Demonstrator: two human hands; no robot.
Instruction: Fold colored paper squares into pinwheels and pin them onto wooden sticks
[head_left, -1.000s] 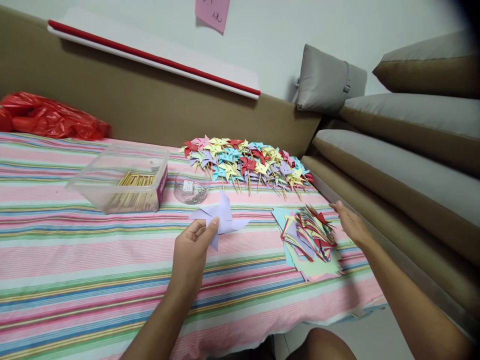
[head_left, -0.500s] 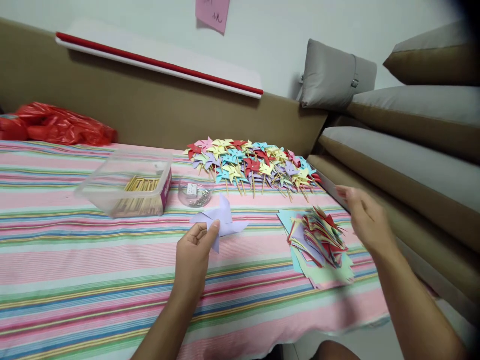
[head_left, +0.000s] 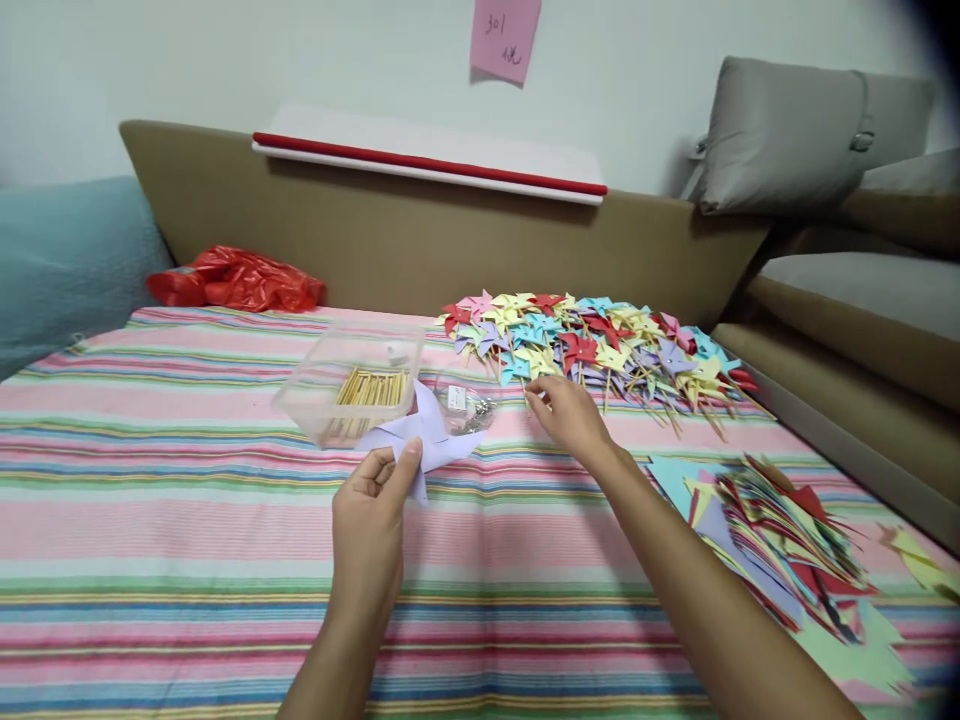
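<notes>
The left hand (head_left: 379,490) has its grip clamped on a purple paper pinwheel (head_left: 435,445), the thumb pressed on top near the middle and the other fingers curled beneath. Pinching there seems to be what keeps the folded blades gathered, since paper folded like this would probably spring open if let go. The blades fan out free of the fingers, and the centre faces up, which leaves it open to the other hand. The pinwheel is in front of the person, on the near side of a clear box (head_left: 319,408) and a clear dish (head_left: 474,396).

The right hand (head_left: 566,415) reaches to the right of the dish, near the sticks of the closest pinwheels in a heap. Its thumb and forefinger are bent toward each other; I cannot tell whether the tips meet or hold anything small.

The box of sticks (head_left: 373,388) and the dish of small metal bits (head_left: 480,415) stand side by side within easy reach, likely so that small parts stay together and do not scatter over the striped cloth (head_left: 225,540). The heap of pinwheels (head_left: 585,345) lies at the back, perhaps to leave the near part free for handling. A pile of cut paper (head_left: 780,545) sits apart at the right, on flat sheets (head_left: 855,650).
</notes>
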